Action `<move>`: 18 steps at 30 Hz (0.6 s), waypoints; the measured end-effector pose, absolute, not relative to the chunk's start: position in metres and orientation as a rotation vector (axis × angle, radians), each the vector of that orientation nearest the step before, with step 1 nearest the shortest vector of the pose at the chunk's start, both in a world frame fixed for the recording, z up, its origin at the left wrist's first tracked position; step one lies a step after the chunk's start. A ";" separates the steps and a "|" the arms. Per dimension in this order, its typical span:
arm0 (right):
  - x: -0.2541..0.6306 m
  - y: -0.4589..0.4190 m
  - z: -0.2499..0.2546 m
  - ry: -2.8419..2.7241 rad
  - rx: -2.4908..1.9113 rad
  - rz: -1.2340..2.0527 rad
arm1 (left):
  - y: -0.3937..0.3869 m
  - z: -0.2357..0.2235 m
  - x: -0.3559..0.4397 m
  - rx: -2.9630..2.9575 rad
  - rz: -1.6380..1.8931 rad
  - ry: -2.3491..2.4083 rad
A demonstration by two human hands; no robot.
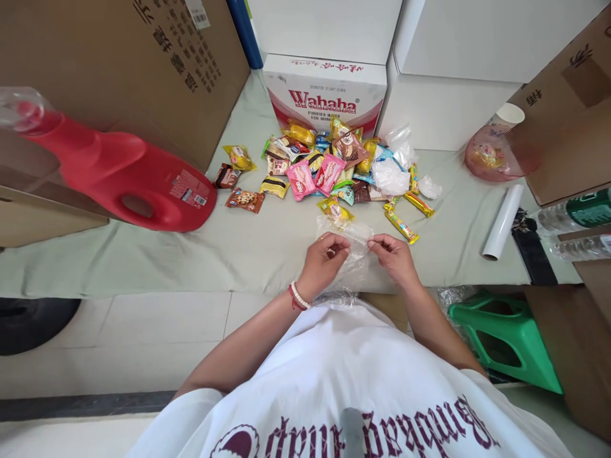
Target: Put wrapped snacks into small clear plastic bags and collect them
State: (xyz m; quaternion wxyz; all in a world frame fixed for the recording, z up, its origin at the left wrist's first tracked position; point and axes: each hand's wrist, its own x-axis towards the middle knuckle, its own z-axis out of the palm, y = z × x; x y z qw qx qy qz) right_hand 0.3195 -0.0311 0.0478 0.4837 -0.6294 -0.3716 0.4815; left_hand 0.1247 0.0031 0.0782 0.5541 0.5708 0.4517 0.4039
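Note:
Between my hands hangs a clear plastic bag [352,259], thin and crumpled, over the front edge of the table. My left hand [327,259], with a bead bracelet at the wrist, pinches the bag's left side. On its right side, my right hand [392,254] grips the film between thumb and fingers. Just beyond the bag lies a yellow wrapped snack [336,208], which the film partly overlaps. Farther back is a heap of wrapped snacks, with pink packets [316,175] at the front and crumpled clear bags [391,177] at its right.
A Wahaha carton [329,89] stands behind the heap, beside white boxes [449,108]. At left is a big red jug [138,178]. To the right are a white roll [502,222], a pink bowl [496,159] and plastic bottles [577,213]. A green stool [515,337] is below the table.

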 end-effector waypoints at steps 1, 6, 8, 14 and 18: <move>0.319 -0.033 0.051 -0.932 -1.536 1.147 | 0.002 0.078 0.131 1.318 0.935 1.065; 0.313 -0.041 0.064 -1.126 -1.501 0.989 | 0.012 0.069 0.159 1.163 0.865 1.067; 0.311 -0.043 0.066 -1.180 -1.490 0.959 | 0.014 0.067 0.165 1.134 0.871 1.019; 0.320 -0.043 0.060 -0.889 -1.466 1.055 | 0.011 0.061 0.154 0.889 0.929 0.915; 0.334 -0.037 0.047 -0.612 -1.397 1.000 | 0.014 0.054 0.126 0.587 0.957 0.867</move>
